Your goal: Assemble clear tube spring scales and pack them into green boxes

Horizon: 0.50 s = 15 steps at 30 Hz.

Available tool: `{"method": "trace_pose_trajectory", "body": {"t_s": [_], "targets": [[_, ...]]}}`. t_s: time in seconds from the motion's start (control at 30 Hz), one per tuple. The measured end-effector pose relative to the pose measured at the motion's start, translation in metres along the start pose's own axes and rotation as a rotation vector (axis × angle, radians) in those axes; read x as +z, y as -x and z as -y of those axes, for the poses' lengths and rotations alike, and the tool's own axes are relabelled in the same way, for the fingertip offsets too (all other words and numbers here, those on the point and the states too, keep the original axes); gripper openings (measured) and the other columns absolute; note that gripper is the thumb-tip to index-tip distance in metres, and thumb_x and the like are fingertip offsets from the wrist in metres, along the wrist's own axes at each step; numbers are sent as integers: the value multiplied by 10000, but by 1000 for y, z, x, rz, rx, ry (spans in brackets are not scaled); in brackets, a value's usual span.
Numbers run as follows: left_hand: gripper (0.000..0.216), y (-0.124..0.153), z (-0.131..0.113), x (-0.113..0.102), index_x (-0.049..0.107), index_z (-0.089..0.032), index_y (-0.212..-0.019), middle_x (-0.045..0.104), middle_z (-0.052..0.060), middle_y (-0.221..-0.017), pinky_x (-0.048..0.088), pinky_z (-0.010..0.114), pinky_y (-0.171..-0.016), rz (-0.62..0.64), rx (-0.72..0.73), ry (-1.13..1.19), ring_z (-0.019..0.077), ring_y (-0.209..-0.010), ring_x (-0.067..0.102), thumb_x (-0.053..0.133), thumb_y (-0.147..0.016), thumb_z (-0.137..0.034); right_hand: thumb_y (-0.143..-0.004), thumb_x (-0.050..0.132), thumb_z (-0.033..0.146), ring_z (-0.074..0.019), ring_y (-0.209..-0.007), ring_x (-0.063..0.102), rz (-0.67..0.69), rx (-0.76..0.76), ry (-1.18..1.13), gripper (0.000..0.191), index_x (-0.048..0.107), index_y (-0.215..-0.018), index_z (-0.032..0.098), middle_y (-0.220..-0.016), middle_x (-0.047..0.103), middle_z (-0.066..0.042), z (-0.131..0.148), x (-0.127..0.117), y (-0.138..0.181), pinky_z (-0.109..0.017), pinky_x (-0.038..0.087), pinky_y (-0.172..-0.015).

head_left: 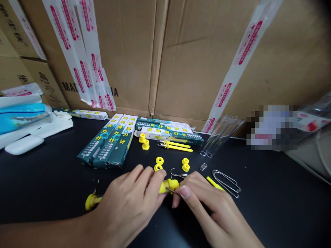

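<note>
left hand (133, 193) grips slim yellow plastic-ended cylinder (172, 184), long axis running left-right | right hand (204, 196), nearer its right end, pinches thin dark metal wire (171, 190); contact unclear

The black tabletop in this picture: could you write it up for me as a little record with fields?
Surface: black tabletop
Left hand: left hand wrapped around a yellow-ended piece
Right hand: right hand pinching a thin wire at that piece's yellow end
Loose yellow parts: two rods, plus small rings and caps
Loose metal: bent wires, a small spring
Glassy items: clear tubes, right of the rods
Packaging: three narrow boxes side by side, others behind
Backdrop: taped cardboard
</note>
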State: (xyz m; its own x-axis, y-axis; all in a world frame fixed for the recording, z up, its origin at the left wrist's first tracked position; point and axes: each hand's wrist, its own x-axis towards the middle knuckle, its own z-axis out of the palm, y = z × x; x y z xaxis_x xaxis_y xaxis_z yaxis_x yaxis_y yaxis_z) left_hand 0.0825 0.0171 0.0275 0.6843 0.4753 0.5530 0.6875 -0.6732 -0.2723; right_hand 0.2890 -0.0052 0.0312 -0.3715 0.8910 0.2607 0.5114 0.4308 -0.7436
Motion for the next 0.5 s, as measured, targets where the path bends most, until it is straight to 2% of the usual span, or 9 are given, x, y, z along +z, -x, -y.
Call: {"method": "trace_pose_trajectory", "body": {"t_s": [0.13,0.37,0.43,0.5], "targets": [[284,1,0,-1,609,-104,-1055,788,69,-842,590,351,-545,30,13,-15,260,-722,772,424,-868,2,-1072,442,176,-132,-803,622,-3,-57,37,284,622,-867,256,-854,693,52,0,-1,3,-250,470,-814],[307,0,-1,1,555,-128,-1094,759,45,-794,572,342,-524,-6,-81,27,224,-678,764,272,-1009,-46,-1038,493,128,-141,-841,666,-18,-148,96,227,665,-941,240,-899,724,12,-4,4,6,-228,546,-813],[319,-1,-1,1,547,-131,-1080,750,43,-776,566,345,-512,-1,-83,18,225,-661,760,235,-1050,-79,-1032,513,134,-162,-904,691,-70,-229,190,193,687,-1034,218,-977,743,-34,-8,4,10,-232,574,-827],[336,-2,0,1,539,-136,-1075,752,44,-783,563,346,-513,1,-87,16,225,-665,760,204,-1079,-112,-1041,529,192,-207,-957,711,-158,-351,393,196,696,-1144,182,-1051,759,-87,-11,3,15,-278,592,-849]]}}
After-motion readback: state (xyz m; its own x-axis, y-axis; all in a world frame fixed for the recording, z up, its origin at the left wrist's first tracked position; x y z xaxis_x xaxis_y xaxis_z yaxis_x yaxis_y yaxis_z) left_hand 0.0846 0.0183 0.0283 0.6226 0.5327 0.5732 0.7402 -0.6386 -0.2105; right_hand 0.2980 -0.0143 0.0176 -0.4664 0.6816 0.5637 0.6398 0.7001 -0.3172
